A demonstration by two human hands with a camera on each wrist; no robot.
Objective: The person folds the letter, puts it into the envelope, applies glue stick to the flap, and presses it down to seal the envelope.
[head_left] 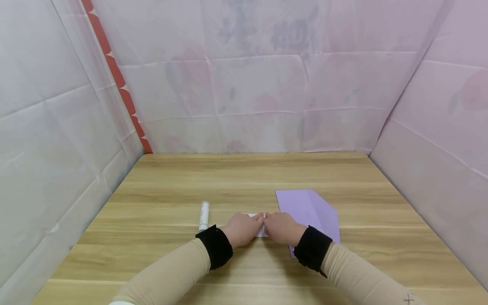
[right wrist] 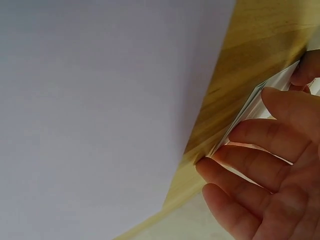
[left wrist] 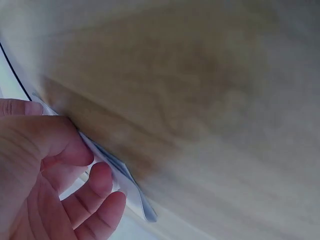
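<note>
Fingers of left hand [head_left: 241, 229] and right hand [head_left: 282, 228] curl onto a small folded white paper [head_left: 261, 231], pinching its edges, fingertips meeting at its far edge. Paper lies near centre on the wooden table [head_left: 236, 178]. Folded purple sheet [head_left: 310, 212] just right, under the right wrist; white marker [head_left: 204, 215] left.

2 hands [head_left: 263, 228]; 1 white folded paper [head_left: 261, 231]; 1 purple sheet [head_left: 309, 209]; 1 marker [head_left: 204, 215].
</note>
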